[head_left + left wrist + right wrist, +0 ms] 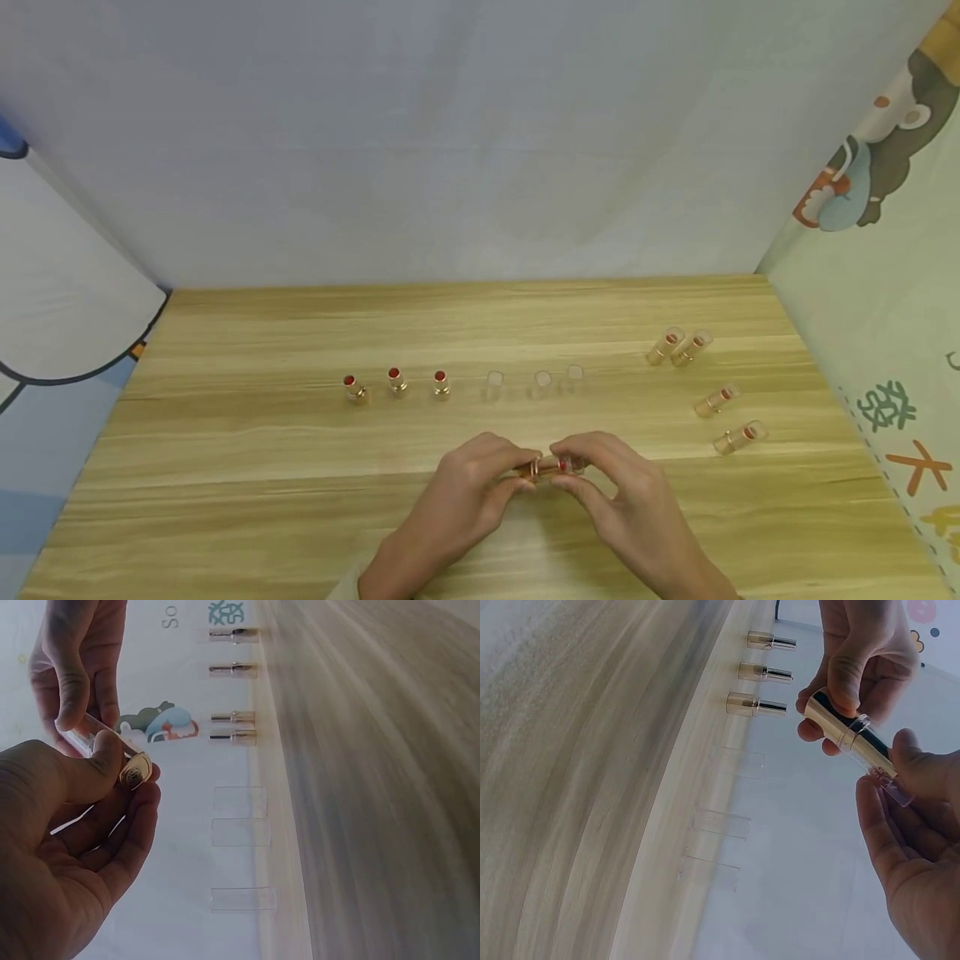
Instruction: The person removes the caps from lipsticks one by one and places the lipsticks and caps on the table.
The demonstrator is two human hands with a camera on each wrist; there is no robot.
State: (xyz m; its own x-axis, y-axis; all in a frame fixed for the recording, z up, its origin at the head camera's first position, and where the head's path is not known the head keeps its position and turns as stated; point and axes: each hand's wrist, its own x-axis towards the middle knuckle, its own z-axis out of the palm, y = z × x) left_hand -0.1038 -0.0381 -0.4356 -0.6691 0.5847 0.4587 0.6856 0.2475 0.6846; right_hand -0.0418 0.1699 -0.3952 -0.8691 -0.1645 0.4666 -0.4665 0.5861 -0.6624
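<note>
Above the front middle of the table both hands meet at one lipstick [826, 721] with a gold case. My left hand [472, 483] pinches the gold base between thumb and fingers; its round end [135, 772] faces the left wrist camera. At the other end, the right hand [633, 496] pinches a clear cap [896, 793] that sits around the red tip. The lipstick lies roughly level between the hands, pointing right in the head view. Fingertips cover part of both the base and the cap.
Three uncapped lipsticks [397, 381] stand upright in a row at the left. Three clear caps [543, 382] stand in the middle, hard to see against the wood. At the right are several capped lipsticks [665, 346]. A pale cloth wall [465, 167] borders the back of the table.
</note>
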